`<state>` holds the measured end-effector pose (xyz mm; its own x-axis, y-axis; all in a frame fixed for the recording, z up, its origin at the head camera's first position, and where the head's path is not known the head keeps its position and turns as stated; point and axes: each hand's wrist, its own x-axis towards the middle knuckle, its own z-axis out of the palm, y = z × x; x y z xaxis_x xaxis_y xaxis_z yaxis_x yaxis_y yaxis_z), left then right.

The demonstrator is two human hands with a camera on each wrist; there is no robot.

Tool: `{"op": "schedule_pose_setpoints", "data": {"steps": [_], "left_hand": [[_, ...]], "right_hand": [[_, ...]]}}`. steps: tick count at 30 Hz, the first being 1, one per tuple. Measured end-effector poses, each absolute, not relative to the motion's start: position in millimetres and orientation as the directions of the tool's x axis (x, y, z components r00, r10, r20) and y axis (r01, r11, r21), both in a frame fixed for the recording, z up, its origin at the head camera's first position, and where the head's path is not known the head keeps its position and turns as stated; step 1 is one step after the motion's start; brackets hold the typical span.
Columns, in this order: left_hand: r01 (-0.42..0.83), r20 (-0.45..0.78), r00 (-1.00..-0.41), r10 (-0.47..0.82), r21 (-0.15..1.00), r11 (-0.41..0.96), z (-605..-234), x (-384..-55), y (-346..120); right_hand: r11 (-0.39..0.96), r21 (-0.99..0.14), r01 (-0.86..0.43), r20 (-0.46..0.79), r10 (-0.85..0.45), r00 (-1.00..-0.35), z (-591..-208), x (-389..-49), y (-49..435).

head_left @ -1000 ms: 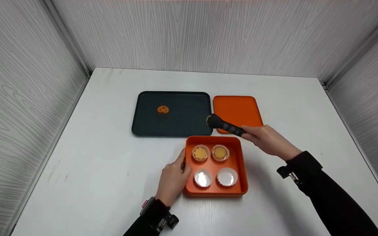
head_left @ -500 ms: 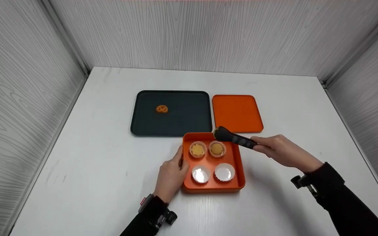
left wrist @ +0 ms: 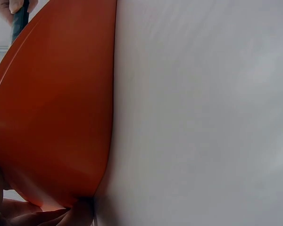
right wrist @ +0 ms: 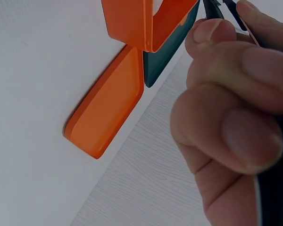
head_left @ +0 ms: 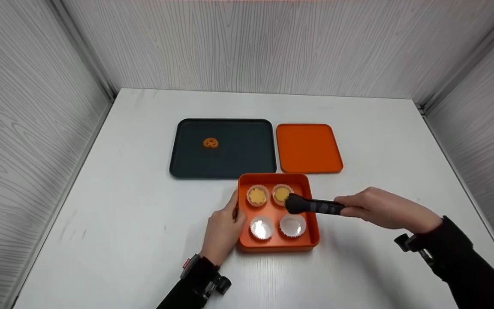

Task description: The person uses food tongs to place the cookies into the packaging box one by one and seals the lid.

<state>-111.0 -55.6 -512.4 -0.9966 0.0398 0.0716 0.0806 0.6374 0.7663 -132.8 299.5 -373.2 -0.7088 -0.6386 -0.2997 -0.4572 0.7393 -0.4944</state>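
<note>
An orange square box [head_left: 279,249] stands on the table in the head view. My left hand [head_left: 222,231] grips it at its left wall; in the left wrist view, fingers [left wrist: 75,214] lie against its orange side. My right hand [head_left: 384,208] holds black tongs [head_left: 322,207] by the handle, their tips over the right half of the box. Whatever the tips pinch is mostly hidden. A star-shaped cookie [head_left: 257,196] and a round cookie [head_left: 281,194] sit in the two far paper cups. In the near row, a left paper cup [head_left: 262,228] and a right one [head_left: 293,225] show bare bottoms.
Behind the box lies a dark green tray [head_left: 247,159] bearing one pretzel-shaped cookie [head_left: 210,143]. To its right is a flat orange lid or tray [head_left: 309,148]. Grey wood-grain panels [head_left: 247,47] border the white table [head_left: 114,193] at the back and both sides.
My right hand has brought the tongs down and toward me, from beside the orange lid to over the box. The box shifted slightly, with my left hand still on it.
</note>
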Motion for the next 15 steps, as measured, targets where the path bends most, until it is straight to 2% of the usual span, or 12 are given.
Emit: {"op": "schedule_pose_setpoints", "data": {"steps": [8,15], "left_hand": [[0.066,0.060,-0.998,0.031,0.772,0.632,-512,-111,-55],[0.072,0.067,-0.997,0.032,0.771,0.632,-512,-110,-56]], "right_hand": [[0.727,-0.392,-0.563,-0.326,-0.682,-0.655,-372,-131,286],[0.728,-0.320,-0.607,-0.330,-0.686,-0.649,-371,-130,277]]}}
